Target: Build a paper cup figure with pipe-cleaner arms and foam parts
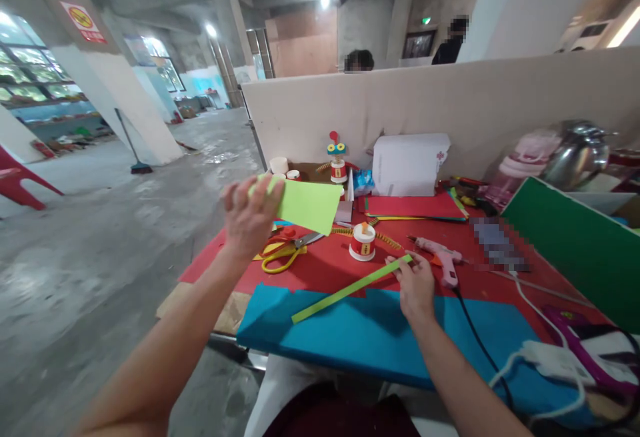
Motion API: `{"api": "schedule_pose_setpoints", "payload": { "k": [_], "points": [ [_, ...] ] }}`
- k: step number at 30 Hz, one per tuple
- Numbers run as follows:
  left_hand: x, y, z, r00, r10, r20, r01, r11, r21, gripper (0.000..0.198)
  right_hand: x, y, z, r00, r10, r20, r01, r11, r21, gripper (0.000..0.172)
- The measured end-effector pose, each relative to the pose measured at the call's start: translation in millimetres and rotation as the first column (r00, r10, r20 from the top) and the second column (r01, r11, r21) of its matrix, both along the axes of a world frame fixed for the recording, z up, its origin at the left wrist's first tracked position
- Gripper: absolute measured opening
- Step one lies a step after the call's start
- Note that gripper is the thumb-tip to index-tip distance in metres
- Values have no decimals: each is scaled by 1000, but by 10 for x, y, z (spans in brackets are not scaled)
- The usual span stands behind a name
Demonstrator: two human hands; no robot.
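My left hand (253,213) is closed on a sheet of light green paper (310,203), held up above the left part of the table. Between the fingers of my right hand (416,283) is one end of a narrow green paper strip (350,289), which slants down to the left over the blue sheet (325,333). Just beyond the strip stands a red and white paper cup (363,242) with folded paper springs at its sides. Scissors with red and yellow handles (283,252) lie below my left hand. A pink glue gun (443,257) rests right of my right hand.
A finished-looking cup figure (338,162) with yellow eyes stands at the back. Red paper sheets (413,207) lie near a white board (410,165). On the right are a phone (497,243), a green board (580,250), a power strip (557,362), cables and a metal jug (577,153).
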State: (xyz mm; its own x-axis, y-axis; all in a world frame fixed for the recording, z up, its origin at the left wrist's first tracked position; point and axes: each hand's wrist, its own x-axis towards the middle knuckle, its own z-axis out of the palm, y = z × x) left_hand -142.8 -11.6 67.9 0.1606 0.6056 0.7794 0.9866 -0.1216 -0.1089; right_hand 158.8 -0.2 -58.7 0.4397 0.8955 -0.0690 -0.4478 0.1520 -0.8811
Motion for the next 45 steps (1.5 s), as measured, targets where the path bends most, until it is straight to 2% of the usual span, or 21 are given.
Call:
{"api": "schedule_pose_setpoints", "payload": {
  "k": [2,4,7,9,12,13,14,15,17,18,20,21,23,25,29,32,36,39,40,42,45],
  "points": [
    [144,199,-240,999,-18,-51,6,973,-233,41,-4,0,-10,1000,-6,3,6,1000,12,41],
    [261,303,-496,999,-17,-38,-4,868,-497,42,-14,1,-22,1000,-14,22,13,1000,13,40],
    [302,345,-696,999,-37,7,33,787,-616,38,-8,7,-50,996,-30,80,30,1000,4,40],
    [246,366,-623,998,-44,50,66,769,-636,43,29,1,-58,984,-37,176,41,999,-17,41],
    [138,476,-259,970,-83,227,202,794,-574,50,97,-69,9,866,-75,494,100,995,-23,46],
    [113,536,-109,855,-149,496,394,809,-437,46,100,-120,63,775,-104,623,125,992,10,50],
    [96,605,35,632,-215,745,538,813,-222,42,82,-188,132,668,-159,727,142,986,85,54],
    [86,681,163,343,-264,902,597,802,8,37,42,-273,212,572,-224,789,139,975,176,56],
    [81,835,348,-201,-328,923,528,757,384,29,-108,-493,382,495,-252,832,14,959,282,55],
    [83,908,399,-404,-344,847,452,730,512,30,-208,-620,461,502,-191,844,-98,957,275,54],
    [99,1040,422,-682,-353,641,262,700,664,36,-425,-869,578,471,23,882,-405,894,192,54],
    [115,1096,402,-769,-348,537,168,699,695,39,-527,-974,612,421,118,899,-550,821,150,56],
    [171,1184,321,-871,-326,367,20,723,690,43,-692,-1117,640,322,242,915,-735,673,80,59],
    [262,1240,215,-917,-303,259,-63,752,656,44,-798,-1160,635,284,301,910,-798,601,50,62],
    [478,1282,17,-935,-281,216,-86,770,632,43,-884,-1116,605,259,334,906,-804,594,11,68],
    [545,1298,-75,-947,-254,194,-85,785,613,41,-865,-1168,560,188,293,938,-826,563,-10,70],
    [423,1304,-124,-954,-271,132,-139,783,606,40,-730,-1321,454,62,224,973,-886,461,-50,71],
    [261,1304,-161,-920,-334,203,-129,749,649,41,-594,-1362,384,-12,212,977,-922,375,-93,69],
    [212,1307,-179,-904,-354,238,-118,744,658,41,-554,-1359,368,-16,216,976,-925,368,-97,67],
    [138,1323,-222,-869,-381,317,-91,752,653,43,-497,-1341,345,17,242,970,-905,417,-88,61],
    [93,1369,-290,-809,-376,452,-42,804,593,48,-488,-1305,339,124,263,957,-834,550,-43,54]
  ]
}}
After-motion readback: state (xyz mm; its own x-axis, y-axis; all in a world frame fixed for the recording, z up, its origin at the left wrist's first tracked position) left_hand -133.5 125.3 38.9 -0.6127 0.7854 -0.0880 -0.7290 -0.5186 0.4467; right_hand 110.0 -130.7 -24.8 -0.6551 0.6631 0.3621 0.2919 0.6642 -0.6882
